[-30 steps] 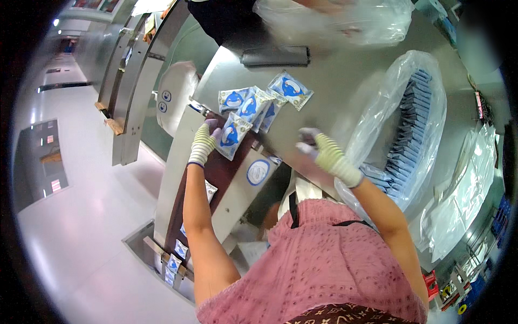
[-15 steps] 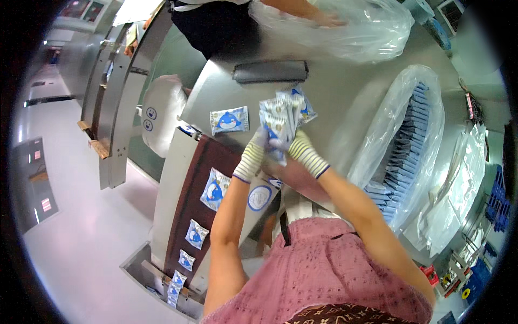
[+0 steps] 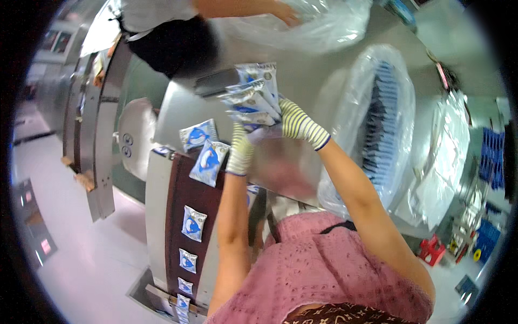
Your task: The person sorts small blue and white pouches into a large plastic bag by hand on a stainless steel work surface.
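Observation:
Between my two hands is a stack of small white and blue packets (image 3: 252,102) with a blue cartoon animal printed on them, fanned at the upper end. My left hand (image 3: 241,141), in a striped knit glove, grips the lower left side of the stack. On its right side, my right hand (image 3: 291,120) in a matching glove closes around the edge. Just left of my left hand, one loose packet (image 3: 197,134) lies on the metal table, overlapped by another packet (image 3: 209,163) at the end of the dark red conveyor belt (image 3: 178,186).
More packets (image 3: 193,223) sit in a line down the belt. To the right stands a clear plastic bag (image 3: 402,110) packed with rows of packets. A grey bar-shaped object (image 3: 210,83) lies behind the stack. Across the metal table (image 3: 313,70), another person's hand (image 3: 285,13) rests on clear plastic.
My hands have tilted the stack over leftward, and the packets that lay behind it are now against or in it. A belt packet has advanced to overlap the loose one. The whole view has shifted.

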`<action>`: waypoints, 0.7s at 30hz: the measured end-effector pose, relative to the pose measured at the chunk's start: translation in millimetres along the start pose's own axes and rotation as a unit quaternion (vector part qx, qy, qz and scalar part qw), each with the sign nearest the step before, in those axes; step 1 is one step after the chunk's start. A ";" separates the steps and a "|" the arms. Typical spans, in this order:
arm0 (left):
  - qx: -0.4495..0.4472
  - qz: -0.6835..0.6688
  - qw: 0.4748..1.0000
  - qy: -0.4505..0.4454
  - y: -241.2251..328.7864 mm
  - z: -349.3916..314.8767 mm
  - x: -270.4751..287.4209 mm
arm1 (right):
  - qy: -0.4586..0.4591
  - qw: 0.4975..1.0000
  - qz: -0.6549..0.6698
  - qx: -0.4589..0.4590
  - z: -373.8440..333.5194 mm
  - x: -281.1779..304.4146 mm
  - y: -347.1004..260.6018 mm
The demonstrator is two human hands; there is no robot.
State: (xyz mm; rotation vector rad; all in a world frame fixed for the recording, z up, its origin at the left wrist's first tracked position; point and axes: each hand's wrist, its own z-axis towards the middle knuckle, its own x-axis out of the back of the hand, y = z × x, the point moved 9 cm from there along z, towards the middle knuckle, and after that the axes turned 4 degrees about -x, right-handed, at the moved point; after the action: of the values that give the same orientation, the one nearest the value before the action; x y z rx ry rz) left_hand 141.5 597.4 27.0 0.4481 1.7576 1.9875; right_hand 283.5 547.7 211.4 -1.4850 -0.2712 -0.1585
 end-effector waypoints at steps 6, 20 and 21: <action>-0.063 0.117 0.931 -0.339 247.1 39.6 -208.2 | -0.046 0.957 -0.268 -0.098 -105.6 105.2 -32.2; -0.029 0.445 0.811 -0.378 129.1 -39.2 -367.7 | 0.305 0.877 -0.215 -0.303 -375.8 213.5 34.5; -0.027 0.483 0.775 -0.405 118.9 -48.0 -374.5 | 0.319 0.877 -0.196 -0.300 -383.7 209.5 41.0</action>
State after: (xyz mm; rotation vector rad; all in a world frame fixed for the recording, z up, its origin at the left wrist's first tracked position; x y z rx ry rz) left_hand 420.3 348.3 157.1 2.1422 0.9093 1.8383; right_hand 526.8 182.3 205.5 -1.8736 0.0326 -1.1263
